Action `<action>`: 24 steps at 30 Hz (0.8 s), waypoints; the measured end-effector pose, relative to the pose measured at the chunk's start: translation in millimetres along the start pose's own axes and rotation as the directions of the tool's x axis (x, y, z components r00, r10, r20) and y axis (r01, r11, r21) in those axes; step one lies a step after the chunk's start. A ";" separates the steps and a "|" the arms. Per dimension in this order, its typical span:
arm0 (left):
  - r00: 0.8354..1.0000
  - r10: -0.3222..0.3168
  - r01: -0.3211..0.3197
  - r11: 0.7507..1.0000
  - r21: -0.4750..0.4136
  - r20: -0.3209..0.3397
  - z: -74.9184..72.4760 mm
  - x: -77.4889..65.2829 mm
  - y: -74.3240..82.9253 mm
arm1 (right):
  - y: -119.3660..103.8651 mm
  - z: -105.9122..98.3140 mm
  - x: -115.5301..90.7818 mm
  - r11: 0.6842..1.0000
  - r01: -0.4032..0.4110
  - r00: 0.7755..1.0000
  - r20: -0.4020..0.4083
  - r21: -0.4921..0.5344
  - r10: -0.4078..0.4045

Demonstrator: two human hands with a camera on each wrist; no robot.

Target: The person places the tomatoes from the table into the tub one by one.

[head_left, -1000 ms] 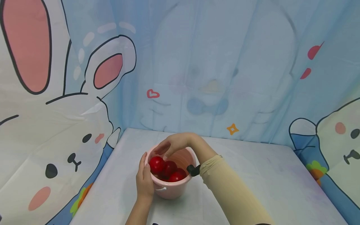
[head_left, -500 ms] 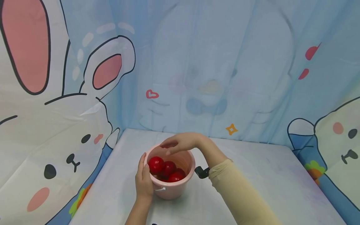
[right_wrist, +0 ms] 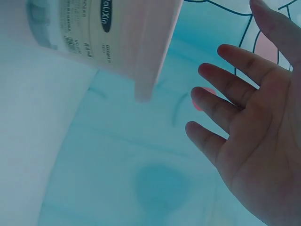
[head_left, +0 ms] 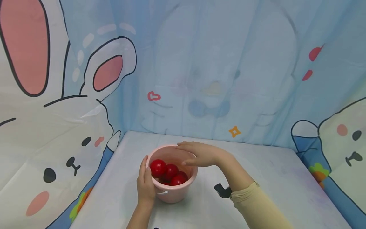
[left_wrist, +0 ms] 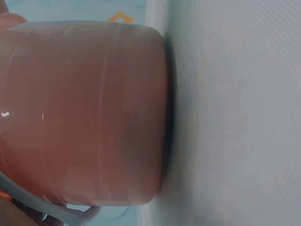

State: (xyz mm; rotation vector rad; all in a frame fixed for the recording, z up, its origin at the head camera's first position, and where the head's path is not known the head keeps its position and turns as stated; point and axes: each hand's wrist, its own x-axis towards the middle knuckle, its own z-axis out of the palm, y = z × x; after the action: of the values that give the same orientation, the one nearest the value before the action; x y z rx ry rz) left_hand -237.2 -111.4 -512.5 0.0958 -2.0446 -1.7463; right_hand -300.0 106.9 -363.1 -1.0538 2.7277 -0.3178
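Note:
A pink bucket [head_left: 172, 192] stands upright on the white-covered table. Inside it lie three visible shiny red round things [head_left: 158, 168], like balls or fruit; I cannot tell which. My left hand [head_left: 145, 187] holds the bucket's left side, fingers along the outer wall and thumb near the rim. In the left wrist view the bucket wall [left_wrist: 84, 113] fills much of the picture, with a pale handle [left_wrist: 47, 207] low at left. My right hand [head_left: 204, 155] hovers by the bucket's right far rim, fingers spread and holding nothing. Its bare palm [right_wrist: 263, 127] shows in the right wrist view.
The white tabletop [head_left: 274, 178] stretches to the right of the bucket. A blue curtain [head_left: 177, 63] with cartoon drawings hangs behind, and a printed rabbit panel [head_left: 71, 127] flanks the left. A black device [head_left: 223, 190] sits at my right wrist.
My right hand has drawn back to the right from above the bucket, and its fingers have straightened. The left hand, the bucket and the red round things stay in place.

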 end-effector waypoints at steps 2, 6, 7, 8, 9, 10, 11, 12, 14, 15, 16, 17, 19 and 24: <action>1.000 0.005 -0.005 1.000 -0.001 0.000 -0.5 -0.1 0.6 | -0.1 1.6 -6.8 1.000 -0.009 1.000 -0.012 0.006 0.009; 1.000 0.017 -0.017 1.000 0.004 0.000 0.1 0.5 2.3 | 3.8 5.2 -19.2 1.000 -0.028 0.998 -0.056 -0.007 0.028; 1.000 0.018 -0.018 1.000 0.007 0.000 0.4 0.5 2.5 | 5.3 6.3 -22.8 0.999 -0.036 0.997 -0.065 -0.012 0.036; 1.000 0.017 -0.017 1.000 0.006 0.001 0.6 0.3 2.9 | 7.4 7.8 -26.6 0.999 -0.047 0.996 -0.076 -0.022 0.045; 1.000 0.013 -0.013 1.000 0.006 0.000 0.8 0.1 2.9 | 9.1 9.4 -30.6 0.998 -0.058 0.994 -0.090 -0.032 0.055; 1.000 0.010 -0.010 1.000 0.004 0.001 0.9 -0.3 3.0 | 10.9 11.0 -35.3 0.997 -0.067 0.993 -0.105 -0.045 0.062; 1.000 0.009 -0.009 1.000 0.001 0.004 0.8 -0.7 2.9 | 12.5 12.7 -40.6 0.996 -0.079 0.990 -0.120 -0.051 0.073; 1.000 0.009 -0.009 1.000 -0.003 0.006 0.7 -0.9 2.9 | 14.0 14.8 -46.2 0.995 -0.089 0.987 -0.137 -0.053 0.082; 1.000 0.008 -0.008 1.000 -0.008 0.010 0.3 -1.4 2.7 | 16.7 19.5 -57.8 0.991 -0.118 0.979 -0.172 -0.062 0.106; 1.000 0.010 -0.010 1.000 -0.010 0.010 0.0 -1.4 2.7 | 17.8 22.2 -63.5 0.989 -0.131 0.975 -0.191 -0.067 0.116; 1.000 0.013 -0.013 1.000 -0.013 0.010 -0.3 -1.4 2.8 | 18.8 24.9 -69.4 0.987 -0.146 0.970 -0.206 -0.072 0.129; 1.000 0.015 -0.015 1.000 -0.014 0.010 -0.7 -1.5 2.9 | 19.7 27.8 -74.8 0.984 -0.162 0.965 -0.220 -0.073 0.143; 1.000 0.016 -0.016 1.000 -0.015 0.008 -1.2 -1.6 3.0 | 20.9 33.7 -84.4 0.976 -0.201 0.953 -0.246 -0.079 0.176; 1.000 0.004 -0.004 1.000 -0.016 0.010 -1.6 -2.0 2.3 | 21.8 46.3 -102.7 0.949 -0.305 0.919 -0.287 -0.078 0.272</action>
State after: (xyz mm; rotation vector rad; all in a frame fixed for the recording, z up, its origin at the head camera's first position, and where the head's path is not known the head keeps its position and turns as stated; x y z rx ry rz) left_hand -234.3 -111.7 -510.7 0.0780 -2.0359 -1.7640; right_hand -227.3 186.5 -402.2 -0.6543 3.1332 -0.2677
